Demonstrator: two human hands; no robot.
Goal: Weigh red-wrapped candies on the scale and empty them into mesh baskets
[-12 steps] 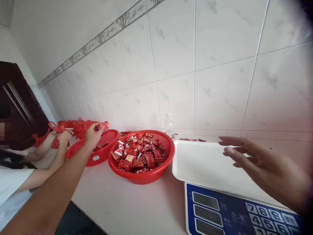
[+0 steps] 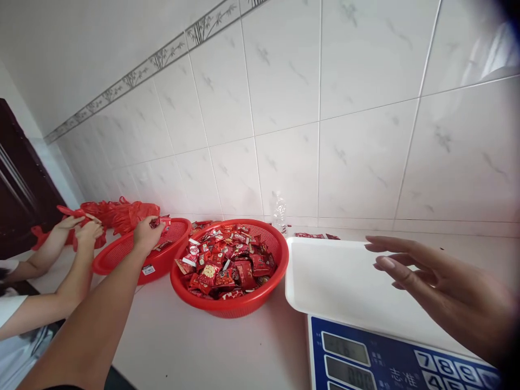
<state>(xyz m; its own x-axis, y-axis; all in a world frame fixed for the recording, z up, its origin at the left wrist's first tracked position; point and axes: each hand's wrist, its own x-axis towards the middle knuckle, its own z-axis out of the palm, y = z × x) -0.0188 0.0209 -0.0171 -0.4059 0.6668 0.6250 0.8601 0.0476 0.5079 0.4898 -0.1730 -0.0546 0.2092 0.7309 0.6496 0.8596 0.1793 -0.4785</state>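
Observation:
My left hand reaches out over the left red basket, its fingers closed on small red snack packets. A few more packets lie low in that basket. Beside it a second red basket is heaped with red-wrapped packets. My right hand hovers above the white tray of a weighing scale, fingers apart and holding nothing. In front of the tray is the scale's blue panel with number keys and displays showing faint digits.
At the left, a co-worker's hands handle a red plastic bag. A pile of red bags lies against the tiled wall. A clear plastic bottle stands behind the full basket, and flat red wrappers lie behind the tray.
My left hand has shifted slightly left and down, still with the packets. Digits now show faintly on the scale's displays. The co-worker's hands have moved left with the view.

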